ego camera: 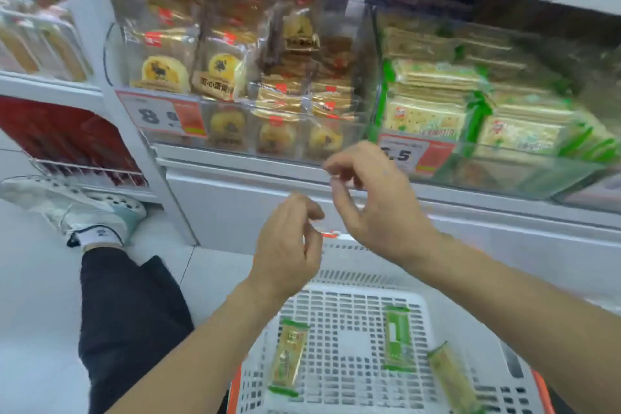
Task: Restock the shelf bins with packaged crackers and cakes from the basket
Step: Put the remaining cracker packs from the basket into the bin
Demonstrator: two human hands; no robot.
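Shop aisle, pale floor (37, 279), white shelving ahead; the person crouches at a low shelf, one dark trouser leg (127, 329) and a pale sneaker (84, 208) out to the left.

Nearest: a white slotted basket (339, 312) with orange trim sits directly below both forearms. It holds three green-wrapped cracker packs. The left pack (288, 357) lies with its long axis running nearly away from the viewer, tilted slightly right at the top. The middle pack (397, 338) lies close to parallel with it. The right pack (452, 380) lies diagonally, near the basket's right side. The packs are well apart from one another.

Above the basket, both hands hover empty. The left hand (287, 249) has fingers loosely curled, holding nothing. The right hand (373, 198) is higher and closer to the shelf, fingers relaxed and spread, thumb and forefinger near each other but pinching nothing visible. All packs lie below and toward the viewer from the fingers. Judged: the left hand is nearer the left pack, the right hand better placed for the other two; a grasp across the short width looks easiest.

Farther: two clear bins on the shelf. The left bin (235, 141) holds round cakes and crackers in clear wrappers. The right bin (504, 175) holds stacked green-wrapped crackers matching the basket's packs, so likely their destination. A price tag (161, 116) fronts the left bin.
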